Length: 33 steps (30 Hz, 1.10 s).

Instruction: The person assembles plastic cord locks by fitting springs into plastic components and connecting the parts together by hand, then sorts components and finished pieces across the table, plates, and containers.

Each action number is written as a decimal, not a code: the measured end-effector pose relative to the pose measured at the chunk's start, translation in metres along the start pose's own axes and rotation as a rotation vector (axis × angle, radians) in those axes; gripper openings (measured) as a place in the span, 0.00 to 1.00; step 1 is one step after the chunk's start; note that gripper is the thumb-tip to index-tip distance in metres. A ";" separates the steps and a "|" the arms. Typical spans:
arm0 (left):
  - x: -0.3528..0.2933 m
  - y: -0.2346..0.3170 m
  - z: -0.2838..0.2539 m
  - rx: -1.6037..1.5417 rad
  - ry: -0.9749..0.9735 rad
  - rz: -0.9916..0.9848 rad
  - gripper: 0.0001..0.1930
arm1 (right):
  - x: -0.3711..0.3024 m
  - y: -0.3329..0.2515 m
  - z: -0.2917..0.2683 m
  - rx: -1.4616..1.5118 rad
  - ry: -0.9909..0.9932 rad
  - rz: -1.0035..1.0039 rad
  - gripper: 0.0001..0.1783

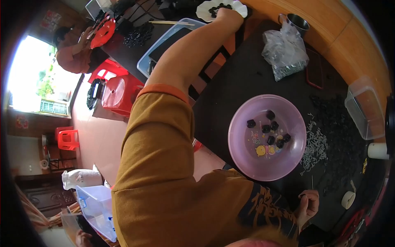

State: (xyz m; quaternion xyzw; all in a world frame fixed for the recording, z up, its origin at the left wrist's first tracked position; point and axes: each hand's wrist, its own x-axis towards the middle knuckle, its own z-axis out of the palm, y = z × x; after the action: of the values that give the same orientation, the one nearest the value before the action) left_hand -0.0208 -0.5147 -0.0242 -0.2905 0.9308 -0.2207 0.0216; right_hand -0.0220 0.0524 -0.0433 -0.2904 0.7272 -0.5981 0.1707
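Note:
My left arm stretches to the far side, where my left hand reaches over the rim of a white scalloped bowl with small black pieces in it. Its fingers are hidden behind the back of the hand. At the lower right my right hand is closed, pinching a small dark piece by my shirt. A thin metal rod sticks up just beyond those fingers; whether they hold it I cannot make out. Between my arms a pink-purple basin holds several black knob-like pieces.
Small clear pieces and a black heap cover the table's right. A plastic bag, metal mug, clear box and tape roll lie around them. Another person holds a red dish at far left.

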 end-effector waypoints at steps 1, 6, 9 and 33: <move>-0.001 0.000 0.000 0.012 0.034 0.035 0.10 | 0.000 0.002 0.002 0.000 -0.007 -0.002 0.05; 0.000 -0.013 -0.001 0.109 0.092 0.066 0.12 | -0.003 0.004 0.007 -0.146 -0.075 -0.030 0.02; -0.014 0.008 -0.013 0.357 0.247 -0.089 0.10 | -0.001 0.009 0.008 -0.223 -0.070 -0.037 0.03; -0.148 -0.238 -0.037 0.173 0.537 -0.194 0.07 | -0.022 0.026 -0.037 -0.174 0.298 0.057 0.04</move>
State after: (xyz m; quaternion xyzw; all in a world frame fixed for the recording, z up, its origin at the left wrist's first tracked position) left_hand 0.2226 -0.5934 0.0966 -0.3065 0.8489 -0.3691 -0.2219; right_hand -0.0330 0.0973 -0.0627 -0.1916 0.8015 -0.5641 0.0521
